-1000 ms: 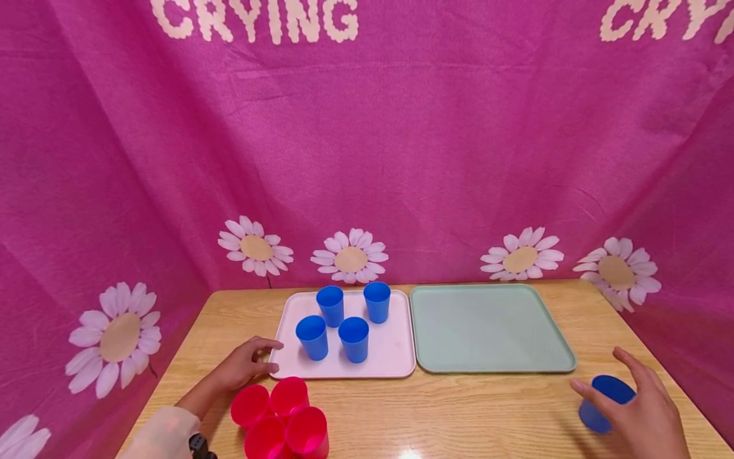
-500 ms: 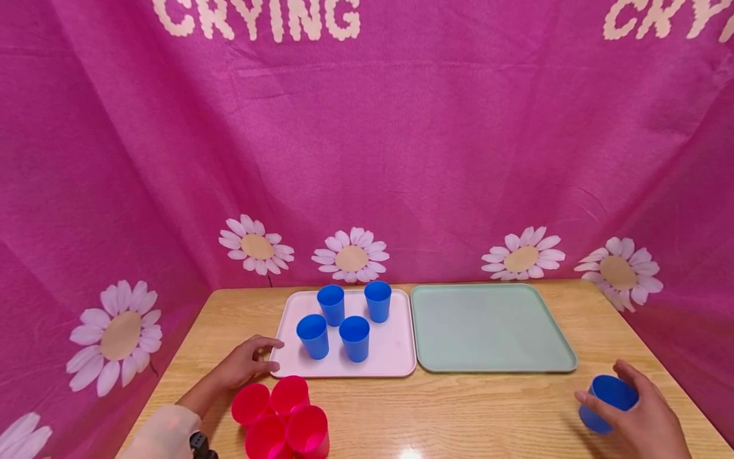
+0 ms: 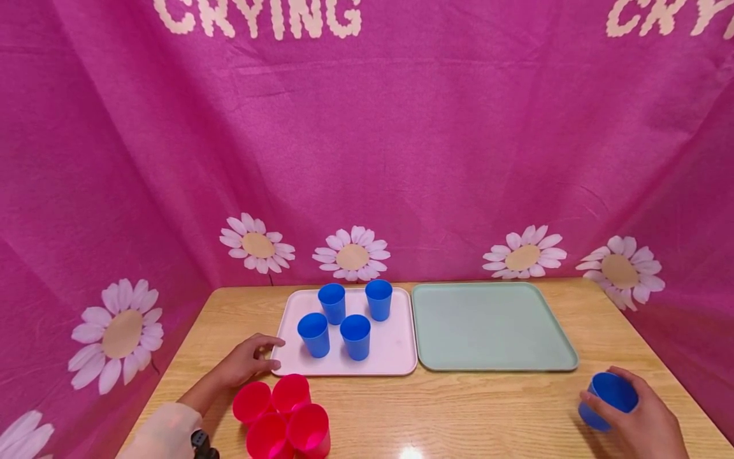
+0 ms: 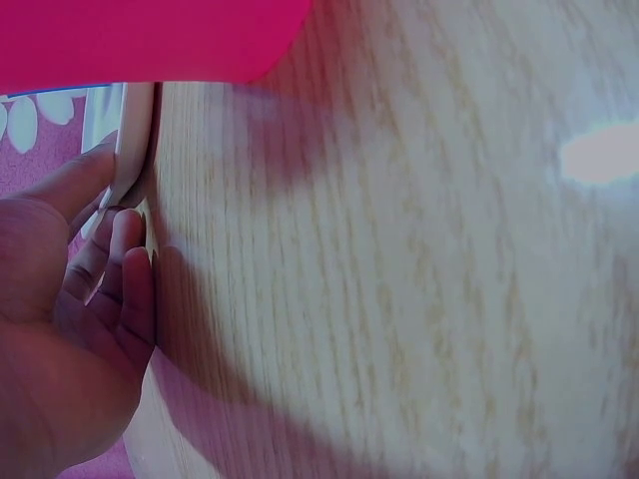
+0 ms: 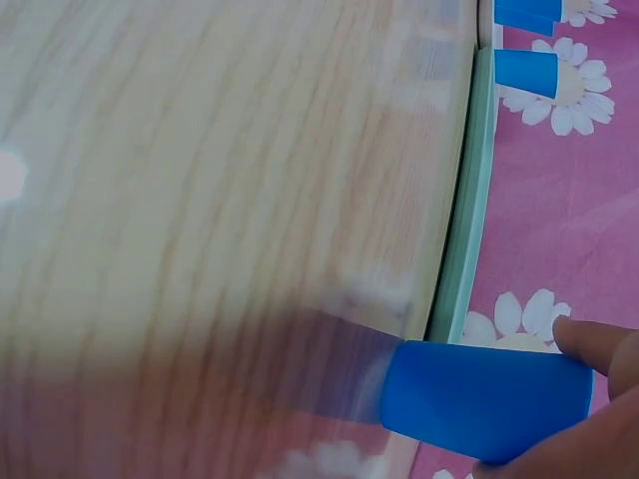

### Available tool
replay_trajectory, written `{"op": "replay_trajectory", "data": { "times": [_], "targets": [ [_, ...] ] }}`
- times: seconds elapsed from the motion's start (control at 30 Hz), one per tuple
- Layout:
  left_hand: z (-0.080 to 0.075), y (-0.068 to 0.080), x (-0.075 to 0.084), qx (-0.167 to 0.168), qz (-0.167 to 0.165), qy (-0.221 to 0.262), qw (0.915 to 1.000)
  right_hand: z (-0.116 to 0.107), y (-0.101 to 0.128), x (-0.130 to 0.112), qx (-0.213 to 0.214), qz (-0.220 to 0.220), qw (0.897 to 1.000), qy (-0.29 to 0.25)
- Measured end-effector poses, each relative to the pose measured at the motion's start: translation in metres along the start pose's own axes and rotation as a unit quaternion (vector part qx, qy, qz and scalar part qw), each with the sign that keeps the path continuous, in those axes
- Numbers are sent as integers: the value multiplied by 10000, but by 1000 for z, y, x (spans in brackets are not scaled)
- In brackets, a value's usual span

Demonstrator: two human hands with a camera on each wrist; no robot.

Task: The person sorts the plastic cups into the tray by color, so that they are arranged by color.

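In the head view my left hand [image 3: 245, 364] holds the left edge of a pale pink tray [image 3: 395, 360], its thumb and a finger at the rim. The left wrist view shows other fingers [image 4: 138, 299] curled low beside that edge. Several blue cups [image 3: 357, 341] stand upright on the tray. My right hand [image 3: 648, 414] grips another blue cup [image 3: 596, 417] at the table's right side, thumb on one side and fingers on the other. In the right wrist view this blue cup [image 5: 489, 399] has its base at or close to the tabletop; I cannot tell whether it touches.
A cluster of several red cups [image 3: 309, 430] stands near the left forearm, in front of the pink tray. A green tray [image 3: 493, 328] lies right of the pink one. A pink cloth [image 3: 401, 159] with daisies hangs behind the wooden table [image 3: 459, 408].
My right hand has closed around the blue cup, its fingers moving in from a wider spread. The left hand and the other cups stay in place.
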State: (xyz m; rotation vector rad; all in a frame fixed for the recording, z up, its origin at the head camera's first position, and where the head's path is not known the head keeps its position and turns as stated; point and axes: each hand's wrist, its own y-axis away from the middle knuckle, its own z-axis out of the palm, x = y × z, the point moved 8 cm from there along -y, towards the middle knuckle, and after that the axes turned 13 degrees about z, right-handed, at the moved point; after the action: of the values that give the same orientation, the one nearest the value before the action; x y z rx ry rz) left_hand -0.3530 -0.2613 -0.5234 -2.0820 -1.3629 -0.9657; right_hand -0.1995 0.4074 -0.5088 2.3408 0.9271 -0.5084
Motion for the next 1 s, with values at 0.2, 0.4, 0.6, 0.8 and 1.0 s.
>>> {"op": "replay_trajectory", "data": {
  "times": [0.2,0.4,0.6,0.8,1.0],
  "targets": [
    [1,0,0,-50,64,52,10000,1,1,-9,-96,-252,9996,85],
    [0,-1,-1,-65,147,77,9998,7,7,-24,-541,-530,9971,71],
    [0,-1,-2,-64,109,62,9999,13,15,-42,-729,-670,9951,-22],
    [0,0,1,-7,64,83,9999,22,20,-63,-754,-968,9924,-23],
    [0,2,4,-9,75,114,9999,31,28,-84,-815,-1275,9885,3]
  ]
}}
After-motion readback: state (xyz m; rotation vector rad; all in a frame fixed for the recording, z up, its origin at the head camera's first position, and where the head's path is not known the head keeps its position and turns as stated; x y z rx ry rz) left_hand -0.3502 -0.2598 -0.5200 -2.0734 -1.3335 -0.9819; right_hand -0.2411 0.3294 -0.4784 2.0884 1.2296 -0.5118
